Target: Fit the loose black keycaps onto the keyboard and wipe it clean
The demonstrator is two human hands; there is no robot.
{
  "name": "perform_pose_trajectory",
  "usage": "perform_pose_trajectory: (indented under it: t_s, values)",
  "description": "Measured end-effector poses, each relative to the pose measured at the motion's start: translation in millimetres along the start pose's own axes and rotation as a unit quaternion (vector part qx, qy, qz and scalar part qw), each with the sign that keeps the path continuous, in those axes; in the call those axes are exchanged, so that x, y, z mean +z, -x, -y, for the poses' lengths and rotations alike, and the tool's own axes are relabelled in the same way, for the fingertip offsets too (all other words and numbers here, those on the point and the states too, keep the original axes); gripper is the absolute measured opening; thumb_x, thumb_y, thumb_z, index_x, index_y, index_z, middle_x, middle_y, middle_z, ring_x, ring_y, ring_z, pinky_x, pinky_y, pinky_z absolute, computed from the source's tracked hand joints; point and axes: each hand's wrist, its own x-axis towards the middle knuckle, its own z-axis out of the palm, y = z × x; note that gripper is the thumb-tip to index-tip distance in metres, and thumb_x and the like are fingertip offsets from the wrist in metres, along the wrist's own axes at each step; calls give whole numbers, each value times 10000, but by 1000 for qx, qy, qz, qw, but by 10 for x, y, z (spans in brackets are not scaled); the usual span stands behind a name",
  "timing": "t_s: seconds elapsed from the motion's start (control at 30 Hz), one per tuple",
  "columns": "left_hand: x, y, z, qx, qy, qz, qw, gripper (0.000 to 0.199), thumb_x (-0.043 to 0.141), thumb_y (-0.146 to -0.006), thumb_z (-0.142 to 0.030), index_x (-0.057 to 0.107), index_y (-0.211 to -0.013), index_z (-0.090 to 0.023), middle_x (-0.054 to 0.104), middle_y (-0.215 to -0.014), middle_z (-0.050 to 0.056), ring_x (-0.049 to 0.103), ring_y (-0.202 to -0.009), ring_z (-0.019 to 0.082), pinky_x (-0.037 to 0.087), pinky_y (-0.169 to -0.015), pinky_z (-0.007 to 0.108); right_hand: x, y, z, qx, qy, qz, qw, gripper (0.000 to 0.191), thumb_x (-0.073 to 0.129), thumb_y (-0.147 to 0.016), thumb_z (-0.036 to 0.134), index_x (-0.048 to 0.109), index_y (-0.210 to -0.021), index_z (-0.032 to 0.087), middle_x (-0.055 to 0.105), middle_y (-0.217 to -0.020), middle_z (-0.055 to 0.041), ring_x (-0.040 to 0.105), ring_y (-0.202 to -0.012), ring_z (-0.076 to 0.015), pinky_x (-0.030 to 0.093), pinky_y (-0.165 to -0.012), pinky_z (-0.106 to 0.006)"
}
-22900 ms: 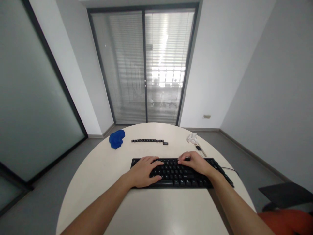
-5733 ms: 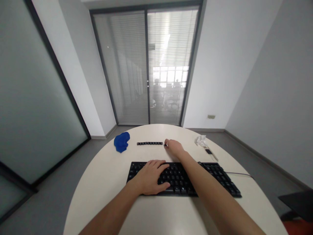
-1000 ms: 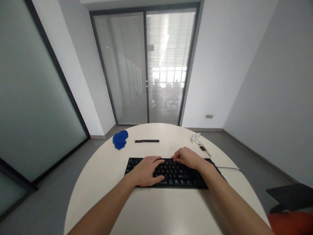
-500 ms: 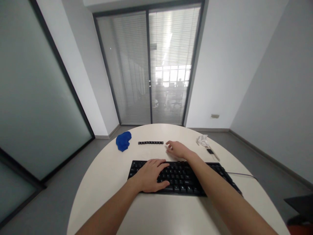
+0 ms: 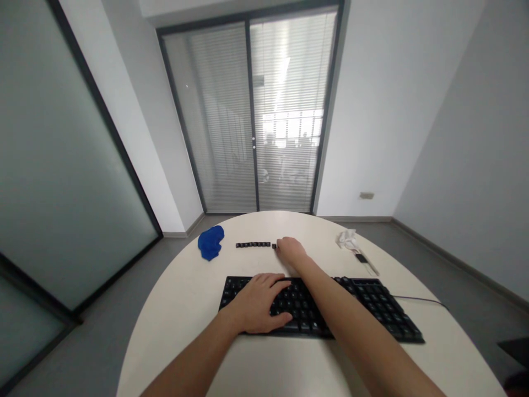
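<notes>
A black keyboard [image 5: 301, 309] lies on the round table. My left hand [image 5: 260, 303] rests flat on its left half, thumb and fingers apart, covering some keys. Beyond the keyboard is a row of small black keycaps [image 5: 253, 244]. At the right end of that row, my right hand [image 5: 290, 251] has its fingers closed at a single keycap [image 5: 274, 246], set slightly apart from the others. The back of the hand partly hides the fingertips. My right forearm crosses over the keyboard.
On the round cream table [image 5: 177, 309], a crumpled blue cloth [image 5: 210, 242] lies at the left. A crumpled white item [image 5: 347, 239] and a thin tool with a dark part [image 5: 366, 260] lie at the right. The keyboard's cable [image 5: 417, 299] runs off rightward.
My right hand has moved left to the end of the keycap row and closed on the last keycap. A small gap now separates it from the row. My left hand stays on the keyboard.
</notes>
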Motion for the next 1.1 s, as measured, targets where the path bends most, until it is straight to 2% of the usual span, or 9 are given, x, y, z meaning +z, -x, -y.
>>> perform_pose_trajectory:
  t_s: [0.27, 0.4, 0.47, 0.6, 0.73, 0.8, 0.87, 1.0, 1.1]
  values:
    - [47, 8, 32, 1, -13, -4, 1000, 671, 644, -857, -491, 453, -1452, -249, 462, -1511, 93, 443, -1362, 316, 326, -1173, 497, 44, 246, -158, 9, -34, 7, 999, 288, 504, -927, 174, 768, -1016, 100, 733, -1063, -214, 687, -1034, -267, 479, -941, -320]
    - [54, 16, 35, 1, -19, -3, 1000, 665, 638, -865, -497, 458, -1452, -241, 461, -1513, 97, 437, -1369, 311, 326, -1175, 492, -1, 426, -334, -18, -101, 4, 995, 195, 632, -859, 253, 790, -932, 166, 765, -994, -131, 694, -986, -248, 492, -913, -302]
    - [50, 18, 30, 0, -23, -1, 1000, 664, 634, -868, -498, 461, -1452, -233, 462, -1511, 104, 437, -1372, 309, 326, -1175, 489, -33, 509, -458, -32, -142, 6, 989, 160, 686, -797, 218, 788, -915, 183, 774, -965, -86, 703, -936, -224, 506, -874, -278]
    - [42, 19, 16, -3, -27, 1, 1000, 655, 634, -870, -491, 470, -1447, -228, 463, -1513, 106, 438, -1375, 302, 327, -1177, 483, -67, 691, -664, -29, -224, -3, 974, 268, 693, -754, 132, 760, -1012, 148, 772, -975, -78, 711, -903, -197, 528, -838, -260]
    - [35, 15, 5, -4, -28, 2, 1000, 654, 637, -872, -487, 469, -1450, -233, 472, -1508, 95, 441, -1373, 298, 331, -1176, 481, -76, 942, -724, -38, -305, -36, 951, 326, 635, -838, 208, 696, -1153, 148, 737, -1124, -95, 706, -905, -184, 544, -845, -285]
    - [31, 14, 2, -4, -28, 4, 1000, 655, 636, -874, -489, 468, -1451, -229, 471, -1510, 94, 440, -1375, 297, 331, -1178, 479, -86, 1069, -721, -49, -349, -58, 934, 334, 605, -868, 241, 680, -1183, 163, 742, -1078, -84, 696, -868, -183, 539, -865, -318]
    - [30, 13, 1, -5, -27, 4, 1000, 652, 635, -875, -488, 471, -1449, -225, 467, -1513, 99, 440, -1377, 298, 330, -1179, 482, -97, 1172, -716, -68, -364, -63, 927, 334, 589, -884, 262, 680, -1195, 179, 748, -1011, -69, 684, -861, -192, 531, -890, -352]
    - [36, 16, 8, -6, -26, 5, 1000, 643, 634, -875, -486, 478, -1442, -225, 464, -1515, 105, 441, -1378, 304, 331, -1177, 488, -121, 1282, -694, -110, -367, -80, 920, 301, 569, -889, 224, 696, -1160, 193, 712, -1178, -75, 661, -1004, -210, 513, -959, -374]
    - [43, 18, 14, -7, -27, 1, 1000, 645, 632, -875, -491, 476, -1444, -230, 471, -1509, 100, 440, -1379, 305, 335, -1175, 487, -147, 1321, -648, -115, -351, -82, 926, 318, 580, -887, 199, 685, -1187, 216, 711, -1176, -63, 663, -999, -209, 516, -952, -375]
